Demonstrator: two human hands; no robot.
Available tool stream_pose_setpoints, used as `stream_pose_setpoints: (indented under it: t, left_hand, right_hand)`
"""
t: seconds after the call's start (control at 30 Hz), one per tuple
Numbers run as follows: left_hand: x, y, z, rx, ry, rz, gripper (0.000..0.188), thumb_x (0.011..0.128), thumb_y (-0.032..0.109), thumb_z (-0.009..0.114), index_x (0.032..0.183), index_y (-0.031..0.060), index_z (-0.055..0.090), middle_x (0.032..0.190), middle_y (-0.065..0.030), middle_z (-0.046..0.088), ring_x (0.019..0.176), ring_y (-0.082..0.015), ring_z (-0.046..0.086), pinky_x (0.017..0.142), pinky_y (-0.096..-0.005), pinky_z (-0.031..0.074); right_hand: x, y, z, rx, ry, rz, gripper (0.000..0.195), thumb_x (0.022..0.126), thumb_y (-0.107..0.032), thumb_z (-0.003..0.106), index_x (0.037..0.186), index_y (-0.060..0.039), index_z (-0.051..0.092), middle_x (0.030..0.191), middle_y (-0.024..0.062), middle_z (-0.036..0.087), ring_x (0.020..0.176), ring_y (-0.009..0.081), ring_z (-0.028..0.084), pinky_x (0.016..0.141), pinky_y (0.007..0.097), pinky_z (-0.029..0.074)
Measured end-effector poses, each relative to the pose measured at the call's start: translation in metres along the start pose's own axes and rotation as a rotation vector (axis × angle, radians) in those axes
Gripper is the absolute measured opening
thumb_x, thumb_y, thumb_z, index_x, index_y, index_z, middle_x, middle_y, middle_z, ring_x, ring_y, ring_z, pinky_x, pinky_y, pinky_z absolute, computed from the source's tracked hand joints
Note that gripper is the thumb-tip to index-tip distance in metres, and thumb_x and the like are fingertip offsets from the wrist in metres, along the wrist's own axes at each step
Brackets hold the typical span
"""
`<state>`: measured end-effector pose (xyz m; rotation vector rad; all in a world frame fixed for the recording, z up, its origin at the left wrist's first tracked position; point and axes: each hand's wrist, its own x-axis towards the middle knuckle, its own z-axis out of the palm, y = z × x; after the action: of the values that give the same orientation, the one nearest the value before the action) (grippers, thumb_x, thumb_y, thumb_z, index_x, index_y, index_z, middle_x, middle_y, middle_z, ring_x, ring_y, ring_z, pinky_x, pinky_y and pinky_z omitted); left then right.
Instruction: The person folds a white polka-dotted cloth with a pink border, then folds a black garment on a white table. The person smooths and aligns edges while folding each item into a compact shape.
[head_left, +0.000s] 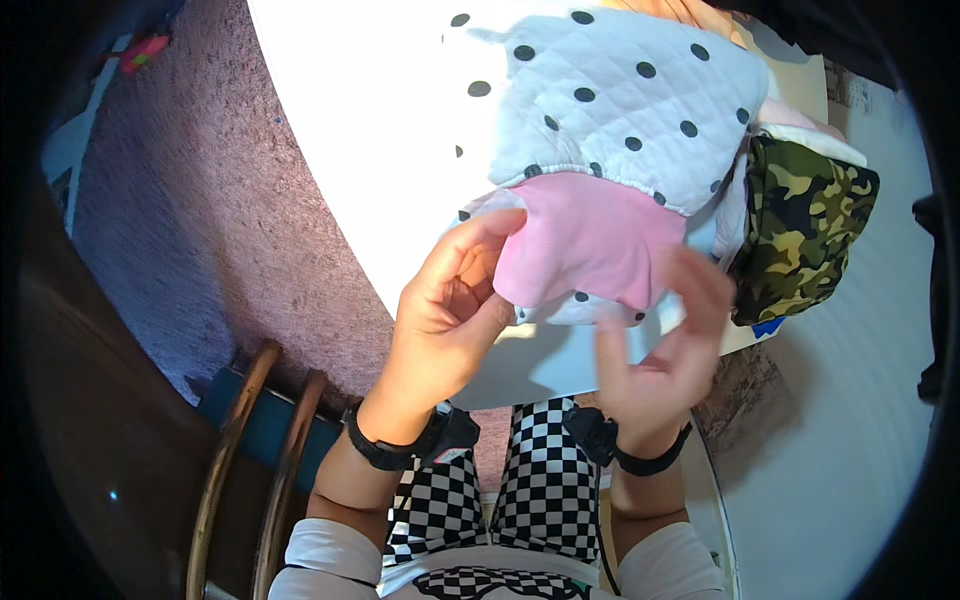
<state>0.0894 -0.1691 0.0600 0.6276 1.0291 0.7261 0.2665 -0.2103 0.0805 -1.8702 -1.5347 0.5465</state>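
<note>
A white quilted cloth item with black dots (611, 105) lies on a white table (337, 97), partly washed out by bright light. Pink fabric (581, 232) extends from its gathered edge towards me, with more dotted cloth below it. My left hand (457, 292) pinches the left edge of the pink fabric between fingers and thumb. Blurred, my right hand (664, 345) is beside the pink fabric's lower right corner, its thumb and fingers apart; nothing shows between them. Each wrist wears a black strap with a small device.
A folded camouflage-print cloth item (806, 225) lies at the table's right edge, beside pale pink and white fabric (810, 131). Curved metal tubes (240, 442) stand at the lower left, over a carpet (217, 202). Orange fabric shows at the table's far side.
</note>
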Motion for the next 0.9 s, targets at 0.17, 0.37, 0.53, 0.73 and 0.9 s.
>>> stream_pose_setpoints:
  t: [0.17,0.37,0.53,0.73,0.9]
  left_hand:
    - [0.009,-0.007,-0.006,0.101,-0.041,0.046,0.049,0.087,-0.016,0.058,0.133,-0.0017,0.051,0.126,-0.0104,0.06,0.116,-0.0177,0.06,0.098,-0.0304,0.049]
    - [0.019,-0.03,0.008,0.278,0.174,0.253,0.038,0.083,-0.008,0.068,0.119,-0.0029,0.058,0.108,-0.0123,0.065,0.095,-0.0165,0.068,0.079,-0.0282,0.057]
    - [0.023,-0.034,0.015,0.175,0.237,0.236,0.028,0.079,-0.003,0.073,0.105,-0.0015,0.062,0.097,-0.009,0.068,0.083,-0.0135,0.067,0.07,-0.0252,0.054]
    - [0.02,-0.023,0.038,0.126,0.326,0.376,0.026,0.079,0.003,0.074,0.077,0.0052,0.049,0.072,-0.003,0.049,0.06,-0.0106,0.046,0.057,-0.0248,0.045]
    - [0.021,-0.024,0.022,0.432,0.4,0.293,0.026,0.078,0.003,0.073,0.078,0.0059,0.047,0.072,-0.0059,0.05,0.059,-0.014,0.047,0.054,-0.0273,0.043]
  right_hand:
    - [0.006,0.0,0.022,-0.09,-0.059,-0.147,0.044,0.066,0.002,0.078,0.108,-0.0026,0.067,0.109,0.0101,0.064,0.092,0.0288,0.061,0.081,0.0383,0.046]
    - [0.006,-0.009,0.027,-0.024,-0.046,0.01,0.029,0.066,0.011,0.07,0.092,-0.0022,0.066,0.095,0.0095,0.064,0.081,0.0262,0.061,0.066,0.0338,0.051]
    - [0.004,-0.012,0.025,0.044,-0.053,0.125,0.028,0.066,0.011,0.07,0.09,-0.0021,0.063,0.095,0.0102,0.064,0.082,0.0258,0.061,0.068,0.0336,0.052]
    - [-0.004,-0.013,0.022,-0.038,-0.01,0.027,0.03,0.064,0.01,0.07,0.089,-0.0036,0.061,0.096,0.0101,0.061,0.085,0.0284,0.06,0.072,0.035,0.049]
    - [-0.014,-0.006,0.026,-0.123,-0.075,0.015,0.033,0.063,0.009,0.069,0.092,-0.0052,0.061,0.097,0.0099,0.06,0.086,0.0299,0.058,0.073,0.0369,0.048]
